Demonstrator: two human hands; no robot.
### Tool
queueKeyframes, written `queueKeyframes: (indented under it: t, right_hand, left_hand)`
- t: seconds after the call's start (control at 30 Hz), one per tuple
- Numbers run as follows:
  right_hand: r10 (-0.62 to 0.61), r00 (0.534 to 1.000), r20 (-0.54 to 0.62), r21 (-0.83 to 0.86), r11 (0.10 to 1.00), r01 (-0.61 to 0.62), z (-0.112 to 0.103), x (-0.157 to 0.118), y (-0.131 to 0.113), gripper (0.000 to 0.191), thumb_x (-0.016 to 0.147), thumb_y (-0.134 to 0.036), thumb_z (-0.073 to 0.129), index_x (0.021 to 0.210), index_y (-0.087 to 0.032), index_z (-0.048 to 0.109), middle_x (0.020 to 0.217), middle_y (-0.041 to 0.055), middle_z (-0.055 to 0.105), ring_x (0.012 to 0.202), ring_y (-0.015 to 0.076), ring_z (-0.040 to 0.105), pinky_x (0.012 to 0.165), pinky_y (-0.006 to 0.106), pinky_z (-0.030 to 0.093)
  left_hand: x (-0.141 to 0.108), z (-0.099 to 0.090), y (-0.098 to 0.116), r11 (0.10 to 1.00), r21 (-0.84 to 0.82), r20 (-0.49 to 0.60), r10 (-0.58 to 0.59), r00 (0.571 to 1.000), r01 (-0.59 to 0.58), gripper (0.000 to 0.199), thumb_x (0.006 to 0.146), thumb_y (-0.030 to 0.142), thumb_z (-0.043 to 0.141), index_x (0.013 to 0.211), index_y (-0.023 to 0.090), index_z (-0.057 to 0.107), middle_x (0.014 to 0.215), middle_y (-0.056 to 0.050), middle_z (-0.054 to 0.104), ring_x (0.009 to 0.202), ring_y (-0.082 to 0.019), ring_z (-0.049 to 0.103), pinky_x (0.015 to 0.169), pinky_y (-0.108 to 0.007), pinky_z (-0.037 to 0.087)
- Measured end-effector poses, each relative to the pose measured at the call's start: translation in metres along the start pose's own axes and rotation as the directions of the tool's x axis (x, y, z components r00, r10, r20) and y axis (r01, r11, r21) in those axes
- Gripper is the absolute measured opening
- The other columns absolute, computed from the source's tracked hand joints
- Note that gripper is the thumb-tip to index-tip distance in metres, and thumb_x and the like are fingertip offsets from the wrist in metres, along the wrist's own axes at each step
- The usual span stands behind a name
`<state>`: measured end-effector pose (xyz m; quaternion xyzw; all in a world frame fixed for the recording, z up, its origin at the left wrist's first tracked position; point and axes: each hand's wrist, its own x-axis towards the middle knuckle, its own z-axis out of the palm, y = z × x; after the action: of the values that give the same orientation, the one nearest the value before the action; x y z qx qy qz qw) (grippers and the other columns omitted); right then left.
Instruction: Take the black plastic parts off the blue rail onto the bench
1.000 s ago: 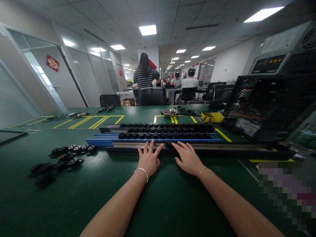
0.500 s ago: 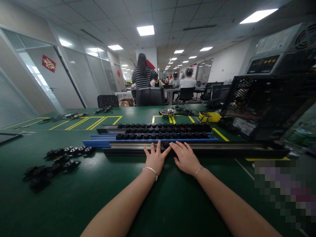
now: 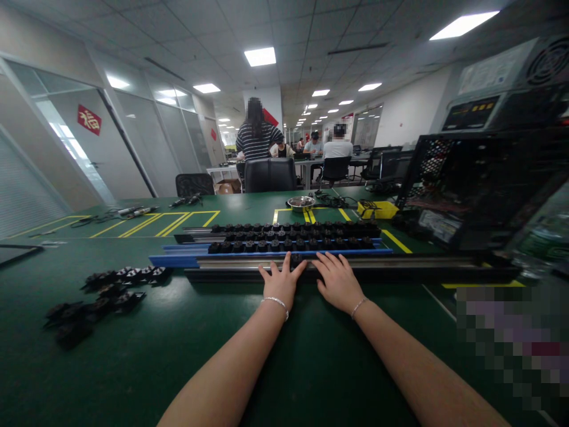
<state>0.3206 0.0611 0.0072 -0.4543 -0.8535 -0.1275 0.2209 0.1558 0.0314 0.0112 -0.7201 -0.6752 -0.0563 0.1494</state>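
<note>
My left hand lies with its fingers spread over the front edge of a long black rail with a metallic channel. Beside it, my right hand rests on the same rail, fingers stretched out and apart. Between the two hands a small black part sits in the channel, near my left thumb. Behind this rail lie blue rails and a row of black socket-like modules. A further row of such modules stands behind them. My palms hide part of the front rail.
Loose black modules lie in a cluster on the green table at left. A metal bowl, a yellow bin and cables stand toward the back. An open computer case blocks the right side. People sit and stand beyond.
My right hand has shifted slightly right, widening the gap from my left hand. The small black part between them shows more clearly now.
</note>
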Motion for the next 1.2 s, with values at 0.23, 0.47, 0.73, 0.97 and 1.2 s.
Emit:
queueKeyframes:
  t: [0.23,0.47,0.73,0.97,1.2]
  right_hand:
    - [-0.008,1.000,-0.005,0.009,1.000,0.008,0.000,0.000,0.001,0.041,0.077,-0.023,0.043,0.117,-0.020,0.053,0.134,0.0072,0.044,0.125,0.0251,0.033,0.104,0.048,0.020]
    - [0.001,1.000,0.014,0.010,1.000,-0.001,-0.001,0.000,0.001,0.041,0.076,-0.021,0.044,0.117,-0.021,0.053,0.135,0.0069,0.043,0.126,0.0244,0.033,0.104,0.047,0.019]
    - [0.006,1.000,0.013,0.012,1.000,-0.006,-0.002,0.000,0.001,0.041,0.076,-0.021,0.045,0.116,-0.022,0.053,0.135,0.0068,0.043,0.126,0.0237,0.032,0.105,0.047,0.018]
    - [0.005,1.000,0.015,0.012,1.000,-0.005,-0.002,-0.001,0.001,0.041,0.076,-0.021,0.045,0.116,-0.022,0.053,0.135,0.0068,0.043,0.126,0.0237,0.032,0.105,0.047,0.018]
    - [0.001,1.000,0.012,0.021,1.000,-0.002,-0.002,-0.001,0.001,0.041,0.075,-0.022,0.046,0.116,-0.022,0.053,0.135,0.0070,0.043,0.126,0.0243,0.032,0.104,0.048,0.019]
  left_hand:
    - [-0.005,-0.001,-0.003,1.000,0.003,-0.003,0.016,1.000,-0.016,0.053,0.086,0.024,0.034,0.134,0.046,0.024,0.146,-0.005,0.026,0.121,-0.036,0.037,0.091,-0.070,0.023]
    - [-0.009,0.001,-0.008,1.000,0.003,-0.012,0.030,0.999,-0.029,0.054,0.085,0.022,0.034,0.136,0.038,0.025,0.143,-0.010,0.030,0.124,-0.035,0.034,0.093,-0.066,0.024]
    - [-0.009,-0.001,-0.011,1.000,-0.004,0.016,0.029,0.999,-0.029,0.056,0.084,0.020,0.033,0.137,0.037,0.024,0.143,-0.011,0.030,0.124,-0.032,0.033,0.095,-0.064,0.024]
    - [-0.008,-0.002,-0.013,1.000,0.002,0.011,0.026,1.000,-0.027,0.053,0.086,0.020,0.030,0.136,0.036,0.028,0.143,-0.011,0.031,0.124,-0.033,0.035,0.094,-0.061,0.027]
    - [-0.009,-0.002,-0.018,1.000,0.005,0.028,0.019,0.999,-0.019,0.055,0.083,0.022,0.037,0.136,0.034,0.027,0.143,-0.012,0.030,0.126,-0.030,0.033,0.097,-0.056,0.027]
